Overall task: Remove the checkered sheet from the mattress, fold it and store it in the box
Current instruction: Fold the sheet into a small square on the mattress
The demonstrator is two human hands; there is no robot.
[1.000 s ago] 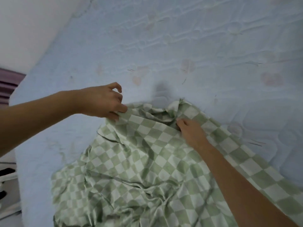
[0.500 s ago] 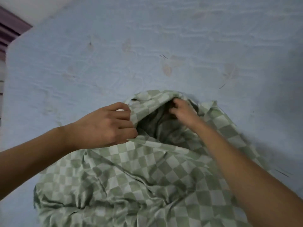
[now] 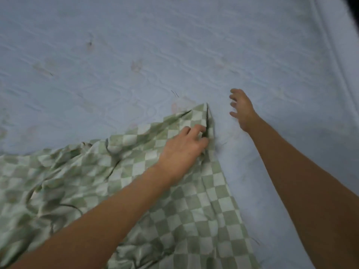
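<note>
While the left hand (image 3: pixel 184 150) pinches a fold of the checkered sheet (image 3: pixel 204 200) near its pointed corner, the right hand (image 3: pixel 242 109) hovers released, fingers spread, just beside it; the sheet lies crumpled on the pale mattress (image 3: pixel 136 45).

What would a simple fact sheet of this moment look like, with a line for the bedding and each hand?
checkered sheet: green and white, crumpled, heaped at the lower left, one corner pointing up the bed
mattress: pale blue, quilted, faint stains, mostly bare
left hand: on the sheet near that corner, fingers curled round a fold
right hand: fingers spread, over bare mattress, apart from the sheet
box: not in view
</note>
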